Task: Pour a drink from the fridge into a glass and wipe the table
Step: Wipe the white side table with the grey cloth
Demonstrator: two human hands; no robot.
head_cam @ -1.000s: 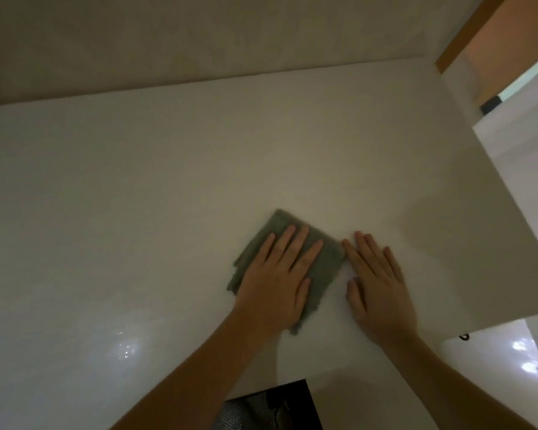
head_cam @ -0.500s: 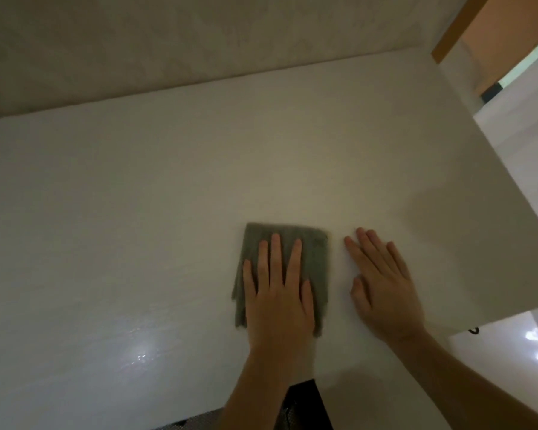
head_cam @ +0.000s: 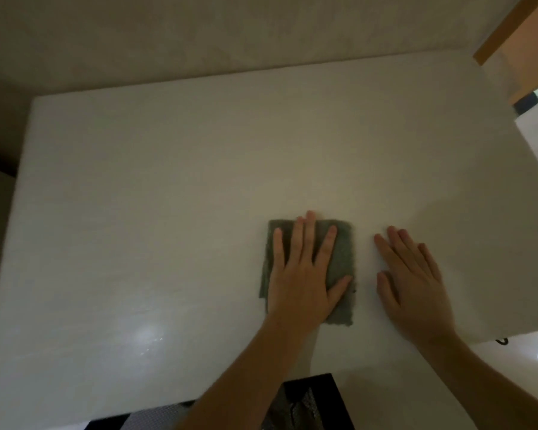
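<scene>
A folded grey-green cloth [head_cam: 342, 259] lies flat on the white table [head_cam: 168, 212], a little right of its middle. My left hand [head_cam: 302, 274] presses flat on the cloth, fingers spread and pointing away from me. My right hand [head_cam: 413, 280] rests palm down on the bare tabletop just right of the cloth, not touching it. No drink or glass is in view.
A beige wall [head_cam: 230, 32] runs along the table's far edge. A wooden door frame [head_cam: 510, 29] stands at the upper right. Glossy white floor [head_cam: 534, 358] shows past the table's right edge. Something dark [head_cam: 308, 401] sits under the near edge.
My left hand has turned the cloth from slanted to square with the table and slid it slightly forward. My right hand has stayed flat beside it, now with a gap to the cloth.
</scene>
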